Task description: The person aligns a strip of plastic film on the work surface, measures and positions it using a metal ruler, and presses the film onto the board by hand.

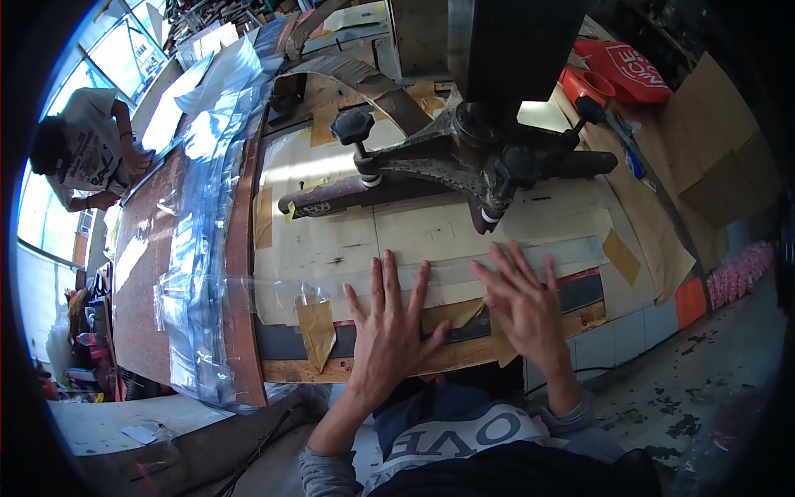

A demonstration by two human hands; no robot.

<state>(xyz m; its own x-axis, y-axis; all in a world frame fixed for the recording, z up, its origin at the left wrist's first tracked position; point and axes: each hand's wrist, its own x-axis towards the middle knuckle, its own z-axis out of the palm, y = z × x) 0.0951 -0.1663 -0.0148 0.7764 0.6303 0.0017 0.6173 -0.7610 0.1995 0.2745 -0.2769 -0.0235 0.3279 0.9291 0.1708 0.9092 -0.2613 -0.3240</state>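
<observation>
- In the head view, the left hand (389, 323) is wide open with fingers spread, palm down near the front edge of the table (281, 370); it grips nothing, and its fingers lie across a clear plastic strip (451, 272).
- The right hand (528, 315) is also open, fingers spread over the same strip and nothing grasped; whether its palm touches, I cannot tell.
- The strip runs along the table's front edge, its left end over layered plastic sheets (203, 240).
- One brown tape piece (315, 333) sits at the front edge, left of the left hand.
- Behind the hands stands a black metal press head (476, 153) with a metal bar (364, 192).
- Beyond the left side is another person (87, 153).
</observation>
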